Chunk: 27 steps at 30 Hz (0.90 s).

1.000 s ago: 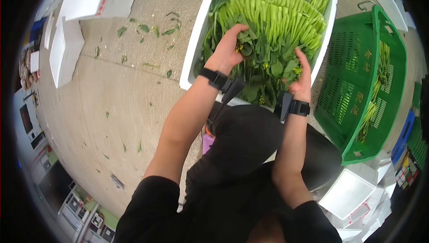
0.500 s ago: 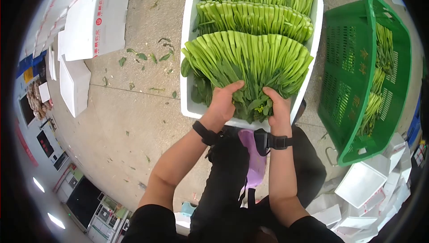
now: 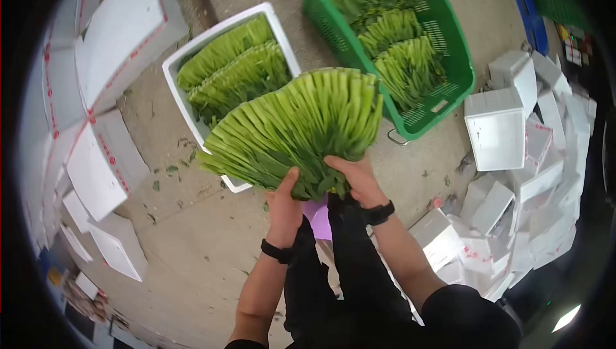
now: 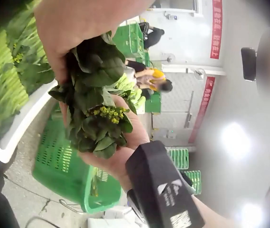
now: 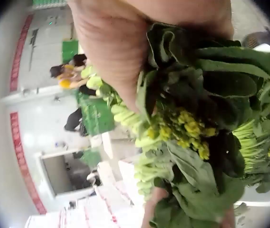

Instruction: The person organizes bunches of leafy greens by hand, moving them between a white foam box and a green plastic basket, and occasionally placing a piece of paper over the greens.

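A fanned bundle of leafy green stems (image 3: 301, 118) is held up in front of the person, cut ends pointing away. The left hand (image 3: 283, 211) grips its leafy end from the left, and the right hand (image 3: 360, 182) grips it from the right, both thumbs on top. In the left wrist view, dark leaves (image 4: 94, 71) and small yellow flowers (image 4: 107, 113) stick out between the two hands. The white foam box (image 3: 174, 79) behind the bundle holds two rows of the same greens (image 3: 224, 47). The undersides of the fingers are partly hidden by leaves.
A green basket (image 3: 459, 83) with several bundles stands right of the foam box. Empty white foam boxes (image 3: 494, 134) are piled at the right, larger white boxes (image 3: 115, 34) at the left. Leaf scraps (image 3: 172, 169) lie on the floor. People (image 4: 154, 80) are in the background.
Both hands have lifted the fanned bundle out of the foam box towards the person. The view has turned, so the foam box now appears further left and the green basket nearer the top.
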### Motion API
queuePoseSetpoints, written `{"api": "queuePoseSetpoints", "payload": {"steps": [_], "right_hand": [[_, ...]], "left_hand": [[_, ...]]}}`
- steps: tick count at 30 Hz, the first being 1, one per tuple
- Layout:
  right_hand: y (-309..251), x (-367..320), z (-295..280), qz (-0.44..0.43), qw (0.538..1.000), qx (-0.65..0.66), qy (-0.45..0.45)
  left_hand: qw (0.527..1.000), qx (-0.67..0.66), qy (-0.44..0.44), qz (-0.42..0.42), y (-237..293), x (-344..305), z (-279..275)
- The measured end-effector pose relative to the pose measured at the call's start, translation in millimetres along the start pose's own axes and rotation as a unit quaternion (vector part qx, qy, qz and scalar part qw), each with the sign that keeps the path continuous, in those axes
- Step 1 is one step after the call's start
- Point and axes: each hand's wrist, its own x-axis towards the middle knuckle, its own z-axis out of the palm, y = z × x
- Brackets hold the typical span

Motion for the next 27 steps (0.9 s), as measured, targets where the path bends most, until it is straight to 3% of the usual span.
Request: {"api": "queuePoseSetpoints", "payload": {"steps": [4,10,14,19,21,22,24,25,26,27], "right_hand": [[-98,-28,-72,-0.051,0.997,0.041,0.034],[-179,39,-190,-0.080,0.994,-0.004,0.075],[-208,127,-258,-0.085,0.994,-0.033,0.060],[-226,242,-312,-0.057,0.995,-0.079,-0.002],[-238,280,-311,-0.049,0.995,-0.081,-0.020],[-242,301,-314,-0.047,0.995,-0.085,-0.038],[-233,368,-346,0.014,0.977,-0.203,-0.058],[-234,397,-350,0.024,0.975,-0.209,-0.078],[-231,419,-350,-0.004,0.975,-0.205,-0.086],[-217,458,-371,0.017,0.926,-0.376,0.020]], "left_hand": [[0.995,0.050,-0.090,0.015,-39,-38,101],[0.983,0.042,-0.178,0.016,-132,12,219],[0.988,0.015,-0.152,0.034,-192,76,288],[0.992,0.022,-0.114,0.043,-241,160,333],[0.985,0.066,-0.085,0.136,-255,196,338],[0.986,0.071,-0.078,0.132,-255,212,341],[0.992,0.059,-0.046,0.098,-246,245,343],[0.993,0.063,-0.041,0.095,-246,271,334],[0.993,0.081,0.024,0.085,-251,301,317],[0.988,0.098,0.089,0.076,-255,319,305]]}}
